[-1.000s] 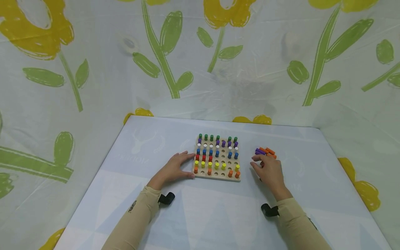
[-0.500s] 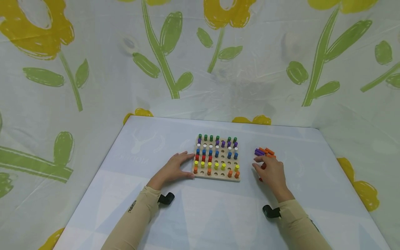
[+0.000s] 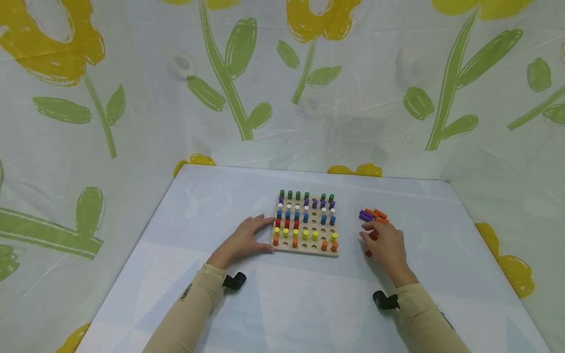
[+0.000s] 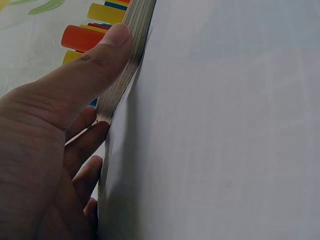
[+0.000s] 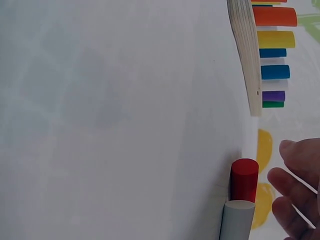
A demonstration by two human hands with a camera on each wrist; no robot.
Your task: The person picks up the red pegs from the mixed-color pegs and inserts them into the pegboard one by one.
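Observation:
A wooden pegboard stands mid-table with rows of coloured pegs and some bare holes. My left hand rests against its left side, fingers fairly straight, thumb at the near corner. In the left wrist view the thumb lies on the board's edge. Right of the board, my right hand hovers low with loosely bent fingers, over loose red pegs that it partly hides. In the right wrist view a red peg and a white peg lie beside the fingers, which hold nothing visible.
Just beyond the right hand lies a small pile of purple pegs and orange pegs. The pale table meets a flower-printed curtain at the back and sides.
My right hand has shifted slightly right, uncovering more of the red pegs beneath it. The left hand and pegboard stay in place.

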